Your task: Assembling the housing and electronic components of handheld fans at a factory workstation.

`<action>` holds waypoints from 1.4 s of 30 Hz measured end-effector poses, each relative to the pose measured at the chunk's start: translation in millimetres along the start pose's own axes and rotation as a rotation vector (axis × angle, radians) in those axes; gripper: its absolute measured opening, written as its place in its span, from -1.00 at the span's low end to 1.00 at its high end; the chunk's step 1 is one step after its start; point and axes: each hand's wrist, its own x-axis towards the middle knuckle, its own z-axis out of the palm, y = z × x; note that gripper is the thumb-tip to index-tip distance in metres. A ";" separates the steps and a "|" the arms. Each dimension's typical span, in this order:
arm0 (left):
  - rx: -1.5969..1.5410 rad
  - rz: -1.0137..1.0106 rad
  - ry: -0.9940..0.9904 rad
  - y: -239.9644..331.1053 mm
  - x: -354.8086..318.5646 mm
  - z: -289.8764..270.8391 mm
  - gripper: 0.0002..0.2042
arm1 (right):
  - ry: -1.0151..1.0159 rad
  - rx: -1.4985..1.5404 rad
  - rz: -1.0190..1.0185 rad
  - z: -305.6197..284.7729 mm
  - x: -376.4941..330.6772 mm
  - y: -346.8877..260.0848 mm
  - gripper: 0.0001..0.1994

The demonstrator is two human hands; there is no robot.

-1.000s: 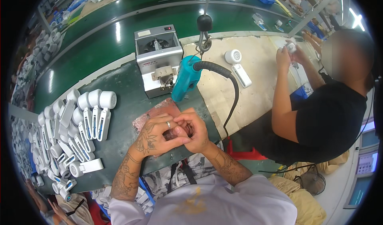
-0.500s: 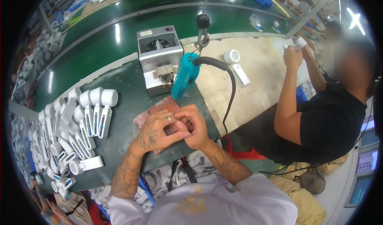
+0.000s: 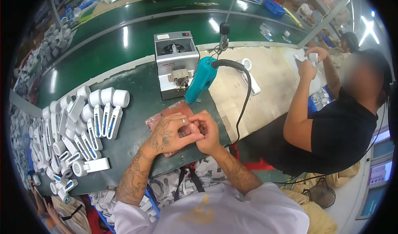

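Note:
My left hand (image 3: 169,134) and my right hand (image 3: 208,133) meet over the dark green table, fingers curled and pressed together. What they hold, if anything, is hidden between the fingers. Beneath them lies a reddish pad with bubble-wrap-like edges (image 3: 181,106), partly covered by my hands. Just beyond it, a teal electric screwdriver (image 3: 201,80) hangs tilted from a hook, its dark cable curving down to the right. Behind stands a grey metal screw feeder (image 3: 176,66).
Many white handheld fans (image 3: 110,124) crowd the table's left side; one white fan (image 3: 91,166) lies apart in front. Another fan (image 3: 252,82) rests on the beige board (image 3: 224,91). A co-worker in black (image 3: 340,126) sits at right. A green conveyor (image 3: 137,32) runs behind.
The whole view has shifted, so the table and machine appear slightly further right. My hands stay together over the pad, with only small finger movement. The co-worker's hands have moved a little.

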 end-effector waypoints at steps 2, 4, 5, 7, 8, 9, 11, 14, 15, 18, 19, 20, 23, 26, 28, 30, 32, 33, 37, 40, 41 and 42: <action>-0.005 -0.017 -0.020 0.0 -0.5 0.4 -0.64 | 0.015 -0.062 -0.031 2.0 1.5 -4.0 -0.83; 0.017 -0.031 -0.003 -0.4 -1.8 1.8 -0.64 | 0.027 -0.127 -0.067 1.2 1.7 -6.3 -0.83; 0.019 -0.031 0.002 -1.3 -2.3 1.6 -0.64 | 0.004 -0.138 -0.074 0.6 2.1 -6.1 -0.82; 0.008 -0.033 -0.013 -2.5 -3.3 2.5 -0.64 | -0.027 -0.149 -0.084 1.2 1.1 -5.0 -0.80; 0.010 -0.033 -0.004 -1.4 -3.4 1.0 -0.64 | -0.019 -0.106 -0.065 3.1 -0.9 -4.0 -0.79; -0.006 -0.034 -0.008 0.0 -3.2 0.0 -0.63 | -0.012 -0.062 -0.044 4.1 -2.8 -1.9 -0.77; -0.028 -0.039 0.010 0.8 -3.6 1.0 -0.61 | -0.048 -0.083 -0.052 1.7 -6.0 3.2 -0.73; 0.002 -0.058 -0.016 -2.6 -2.3 0.6 -0.60 | -0.040 -0.072 -0.053 1.0 -6.4 4.4 -0.71; -0.010 -0.044 0.004 -3.8 -2.4 1.0 -0.59 | -0.054 -0.072 -0.041 1.1 -6.6 2.8 -0.71; -0.018 -0.040 0.031 0.4 -2.6 -3.0 -0.59 | -0.035 -0.103 -0.058 4.6 -3.4 -5.8 -0.72; -0.025 -0.049 0.035 -1.8 -3.5 -0.1 -0.59 | -0.042 -0.103 -0.049 2.3 -6.0 -3.9 -0.72; -0.046 -0.018 0.062 -6.3 -2.9 1.8 -0.59 | -0.037 -0.133 -0.027 -1.0 -8.3 -0.4 -0.72; -0.077 0.000 0.049 -6.4 -1.8 -0.7 -0.57 | -0.014 -0.208 -0.040 -3.7 -8.1 2.2 -0.73; -0.073 -0.043 -0.025 -2.2 0.8 -6.5 -0.54 | -0.007 -0.069 0.039 0.4 -4.2 -8.2 -0.74; -0.072 -0.049 -0.048 1.1 1.8 -8.1 -0.55 | -0.032 -0.098 0.018 -4.6 -3.1 -8.5 -0.75; -0.067 -0.046 -0.053 0.4 1.2 -8.8 -0.56 | -0.059 -0.097 -0.003 -2.0 -0.5 -9.5 -0.74; -0.064 -0.041 -0.051 0.8 0.3 -7.6 -0.57 | -0.054 -0.041 0.025 -1.2 -4.4 -5.3 -0.74; -0.080 -0.026 -0.007 1.1 -0.1 -6.1 -0.64 | -0.058 0.013 0.058 -2.2 -5.8 -3.0 -0.73; -0.135 -0.002 0.027 -0.5 -1.1 -4.3 -0.71 | -0.148 -0.165 -0.085 -11.5 0.2 1.5 -0.72; -0.149 0.032 0.042 -3.0 0.3 -0.4 -0.73 | -0.083 0.015 0.001 -4.2 0.6 -3.2 -0.66; -0.160 0.056 0.050 -4.3 -0.3 -0.2 -0.73 | -0.074 0.016 0.002 -4.2 1.5 -4.0 -0.66; -0.160 0.051 0.042 -7.5 -0.5 1.9 -0.68 | -0.076 0.030 0.008 -4.6 2.0 -4.8 -0.66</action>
